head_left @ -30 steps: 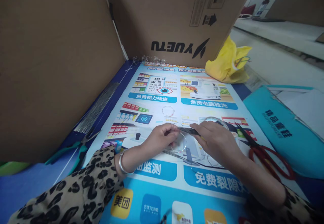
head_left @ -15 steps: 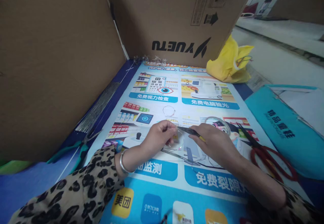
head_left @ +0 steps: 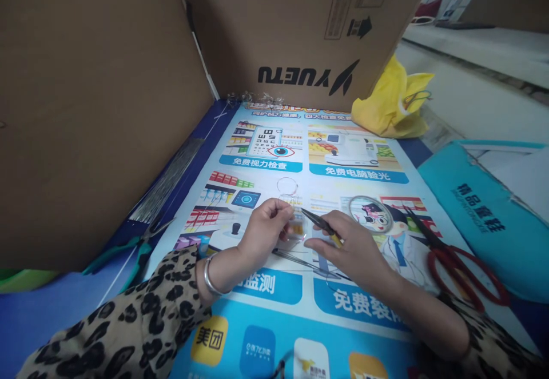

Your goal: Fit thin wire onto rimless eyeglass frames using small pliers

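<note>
My left hand (head_left: 265, 226) pinches a thin wire loop (head_left: 305, 234) between thumb and fingertips, above the printed poster. Part of the loop hangs right of the fingers. In my right hand (head_left: 358, 250) is a pair of pliers (head_left: 318, 220) with dark jaws and a bit of yellow on the handle. The tips point left, just apart from my left fingertips. Beyond my left hand lies a thin wire ring (head_left: 287, 186). Several straight wires (head_left: 300, 261) lie on the poster below my hands. A round coil (head_left: 389, 213) is beyond my right hand.
Red-handled scissors (head_left: 476, 279) lie at the right, beside a teal box (head_left: 484, 219). A teal-handled tool (head_left: 140, 248) and a wire bundle (head_left: 168, 182) lie left. Cardboard panels (head_left: 300, 30) stand left and behind; a yellow bag (head_left: 388, 107) sits back right.
The pliers' jaws have come away from the wire at my left fingertips, and my right hand has shifted slightly down and back. My left hand still pinches the loop.
</note>
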A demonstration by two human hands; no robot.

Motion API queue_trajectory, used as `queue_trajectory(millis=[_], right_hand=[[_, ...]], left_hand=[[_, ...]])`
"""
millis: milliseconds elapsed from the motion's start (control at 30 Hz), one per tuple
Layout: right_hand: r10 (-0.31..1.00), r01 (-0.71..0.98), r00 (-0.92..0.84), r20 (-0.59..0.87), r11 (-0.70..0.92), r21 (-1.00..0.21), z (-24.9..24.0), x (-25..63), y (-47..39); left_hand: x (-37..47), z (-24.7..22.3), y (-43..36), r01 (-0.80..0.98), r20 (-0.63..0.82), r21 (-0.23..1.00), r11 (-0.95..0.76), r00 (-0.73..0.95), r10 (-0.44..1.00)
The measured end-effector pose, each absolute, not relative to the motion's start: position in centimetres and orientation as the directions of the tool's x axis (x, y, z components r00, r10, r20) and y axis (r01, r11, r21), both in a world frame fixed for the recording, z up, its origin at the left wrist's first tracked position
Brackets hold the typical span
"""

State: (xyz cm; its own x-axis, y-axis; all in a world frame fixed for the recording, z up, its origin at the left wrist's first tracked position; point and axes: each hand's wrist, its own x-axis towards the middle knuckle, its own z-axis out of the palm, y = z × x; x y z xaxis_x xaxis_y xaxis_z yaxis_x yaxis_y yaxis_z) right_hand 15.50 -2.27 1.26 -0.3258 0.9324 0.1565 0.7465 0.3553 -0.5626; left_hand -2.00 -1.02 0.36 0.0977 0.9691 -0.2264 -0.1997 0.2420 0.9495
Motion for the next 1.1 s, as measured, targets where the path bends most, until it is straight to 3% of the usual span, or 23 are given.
queue_trajectory(millis=[433,1100], right_hand=[[0.947,0.702,-0.31,0.081,0.286,-0.652,1.1,15.85,-1.91],[0.973,0.677,-0.208,0.103,0.22,-0.702,0.59,16.36,-1.58]], left_hand=[[-1.94,0.43,-1.36,-0.119,-0.267,0.95,0.287,0.158,0.951],[-1.98,0.78,-1.97,-0.095,-0.291,0.941,0.325,0.264,0.92]])
